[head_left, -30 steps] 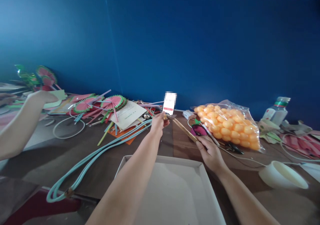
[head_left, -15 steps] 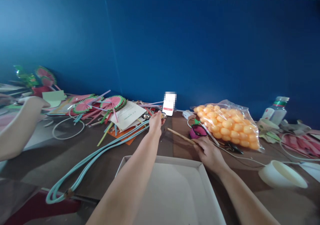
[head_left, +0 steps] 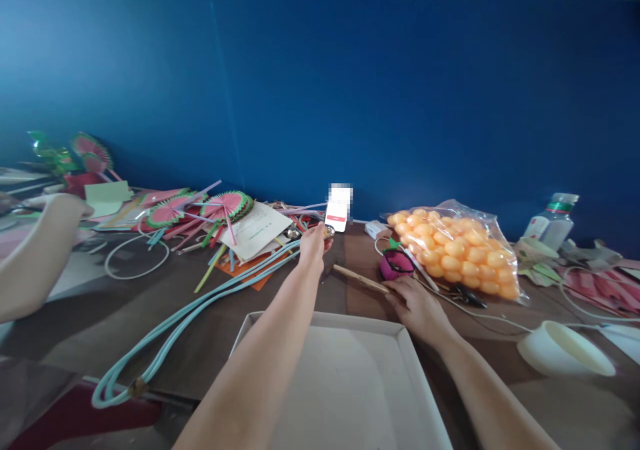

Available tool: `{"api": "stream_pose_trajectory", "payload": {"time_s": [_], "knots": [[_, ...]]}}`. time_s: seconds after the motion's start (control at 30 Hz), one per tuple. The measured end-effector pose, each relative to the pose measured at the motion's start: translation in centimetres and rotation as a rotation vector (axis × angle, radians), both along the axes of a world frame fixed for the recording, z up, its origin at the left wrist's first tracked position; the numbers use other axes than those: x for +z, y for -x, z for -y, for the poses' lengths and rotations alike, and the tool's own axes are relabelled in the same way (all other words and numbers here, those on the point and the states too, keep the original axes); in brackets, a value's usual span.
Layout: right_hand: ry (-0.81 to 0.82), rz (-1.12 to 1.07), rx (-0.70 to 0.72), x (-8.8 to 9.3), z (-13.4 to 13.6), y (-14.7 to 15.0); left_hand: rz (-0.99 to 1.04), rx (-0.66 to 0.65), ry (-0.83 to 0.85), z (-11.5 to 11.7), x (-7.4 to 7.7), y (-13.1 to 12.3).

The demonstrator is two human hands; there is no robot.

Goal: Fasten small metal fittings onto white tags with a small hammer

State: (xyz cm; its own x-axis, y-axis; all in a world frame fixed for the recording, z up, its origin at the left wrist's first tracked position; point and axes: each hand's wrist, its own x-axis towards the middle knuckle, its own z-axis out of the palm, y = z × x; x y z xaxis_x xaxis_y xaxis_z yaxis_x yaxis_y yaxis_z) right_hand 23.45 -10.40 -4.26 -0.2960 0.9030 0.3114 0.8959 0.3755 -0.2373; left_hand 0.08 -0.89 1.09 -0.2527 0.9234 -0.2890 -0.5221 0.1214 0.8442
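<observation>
My left hand (head_left: 314, 243) reaches far across the brown table (head_left: 200, 330) and is closed on a small shiny round object (head_left: 329, 231), just below a white phone (head_left: 338, 212) propped against the blue wall. My right hand (head_left: 415, 303) lies low on the table, fingers closed on the near end of a thin wooden stick (head_left: 359, 278) that lies almost flat. A pink and black item (head_left: 396, 262) sits just beyond that hand. A white shallow tray (head_left: 345, 383) lies between my forearms.
A clear bag of orange balls (head_left: 457, 250) lies at the right, with a plastic bottle (head_left: 553, 222) and a white bowl (head_left: 565, 350) further right. Pink-green paper fans (head_left: 225, 205), straws and papers clutter the left. Light blue tubing (head_left: 200, 303) loops across. Another person's arm (head_left: 35, 250) enters left.
My right hand has lowered the wooden stick from a raised slant to nearly flat on the table. My left hand stays near the phone. The other person's arm drew back slightly.
</observation>
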Motion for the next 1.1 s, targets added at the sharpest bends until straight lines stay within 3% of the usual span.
{"api": "stream_pose_trajectory", "payload": {"time_s": [0.67,1.1], "knots": [[0.135,-0.107,-0.011,0.05,-0.15,0.18,-0.01,-0.012,0.003,0.06,-0.01,-0.18],[0.09,-0.197,0.013,0.27,-0.1,0.44,0.022,-0.018,-0.008,-0.13,-0.34,-0.22]]}}
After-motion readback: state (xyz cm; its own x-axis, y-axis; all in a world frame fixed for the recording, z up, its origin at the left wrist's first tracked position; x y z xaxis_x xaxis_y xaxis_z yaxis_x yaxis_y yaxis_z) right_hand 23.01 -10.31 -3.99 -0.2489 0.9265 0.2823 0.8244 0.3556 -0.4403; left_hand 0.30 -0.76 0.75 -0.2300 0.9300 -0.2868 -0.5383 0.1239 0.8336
